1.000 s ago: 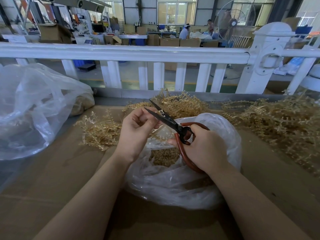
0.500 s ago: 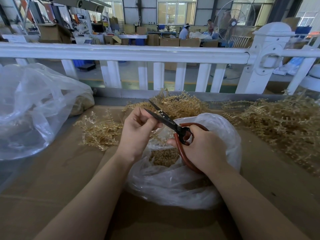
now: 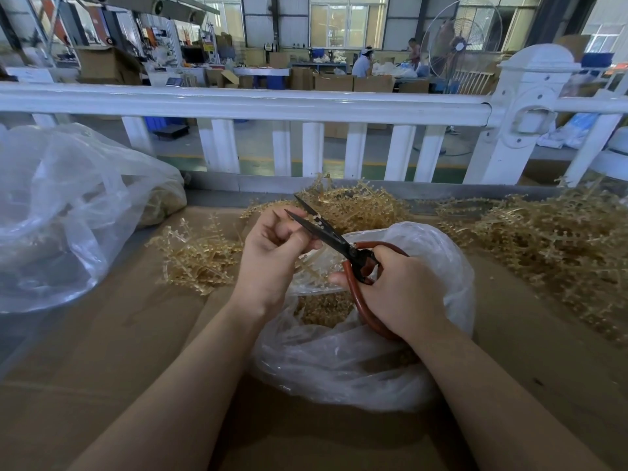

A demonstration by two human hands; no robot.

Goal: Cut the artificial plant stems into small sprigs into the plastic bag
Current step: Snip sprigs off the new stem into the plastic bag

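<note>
Step in hand: we judge we are mid-snip, feeding one stem into the blades above the plastic bag (image 3: 360,362).
Left hand: our left hand (image 3: 272,263) has its fingers (image 3: 299,241) curled and pinching a pale stem (image 3: 314,266), which trails down from the grip towards the mouth of the plastic bag.
Right hand: our right hand (image 3: 397,294) is clenched round the red loop handles of the scissors (image 3: 334,234), directly over the plastic bag.
Blades: parted in a narrow V, tips pointing away from the plastic bag and passing just beside our left fingers; we cannot tell whether the stem sits between them.
Doing it well: we should keep the cut over the bag mouth so sprigs fall inside, hold our fingertips back from the edges, and advance the stem a little for each snip.
Cut sprigs: a tan heap (image 3: 323,309) already lies inside the plastic bag.
Uncut stems: heaps lie beyond the plastic bag (image 3: 353,205), to its left (image 3: 197,260) and to its right (image 3: 550,246).
Surface: a bench (image 3: 102,362) covered in brown cardboard carries the plastic bag.
Second bag: a larger clear bag (image 3: 68,212) sits well left of the plastic bag.
Room: a white railing (image 3: 244,103) runs beyond the plastic bag; past it lies a workshop with cartons, a standing fan (image 3: 460,45) and people at work.
</note>
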